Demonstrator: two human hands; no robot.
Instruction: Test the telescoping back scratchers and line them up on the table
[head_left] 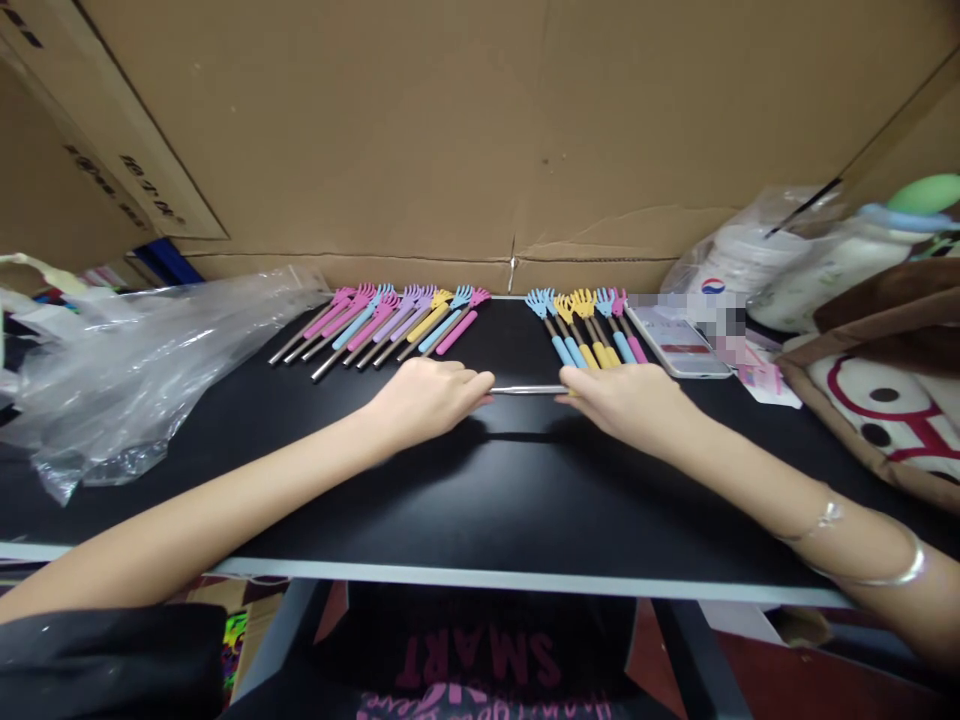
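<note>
My left hand (431,400) and my right hand (637,402) are both closed around a thin back scratcher (526,390), held level above the black table. Only its bare silver rod shows between my fists; both ends are hidden in my fingers. Behind my left hand lies a row of several back scratchers (375,322) with pink, blue, purple and yellow claw heads and metal tubes. Just past my right hand is a second group of back scratchers (589,330), with blue, yellow and pink heads and coloured grips pointing toward me.
A clear plastic bag (142,370) spreads over the table's left side. To the right are a phone (679,342), a wrapped white cup (754,262), a bottle (832,270) and a brown bag (892,380). A cardboard wall (420,130) closes off the back of the black table (480,510).
</note>
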